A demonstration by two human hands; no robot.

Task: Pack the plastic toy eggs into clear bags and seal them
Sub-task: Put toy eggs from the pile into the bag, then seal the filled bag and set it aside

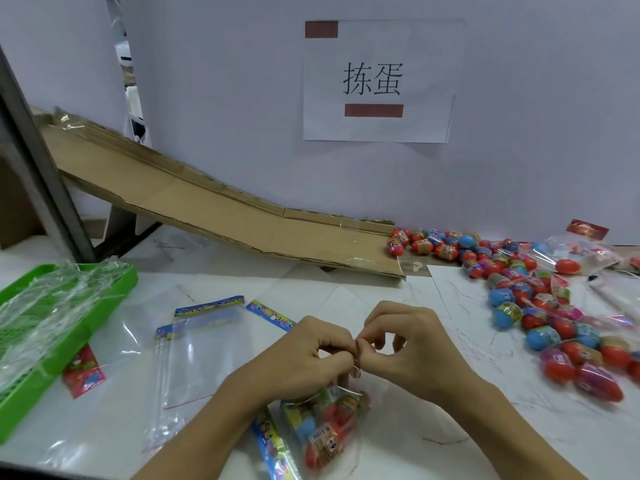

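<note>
A clear bag (323, 431) filled with several red and blue toy eggs lies at the table's near edge, between my wrists. My left hand (298, 358) and my right hand (412, 344) meet just above it, fingertips together, pinching the bag's top edge or its thin sealing strip. A pile of loose toy eggs (540, 306) in red, blue and pink spreads over the right side of the table. Empty clear bags (204, 355) with colourful header strips lie flat to the left of my hands.
A cardboard ramp (221, 216) slopes down from the far left to the eggs. A green plastic basket (59, 327) holding crumpled film sits at the left edge. Another partly filled bag (575, 254) lies at the far right. A paper sign (377, 81) hangs on the wall.
</note>
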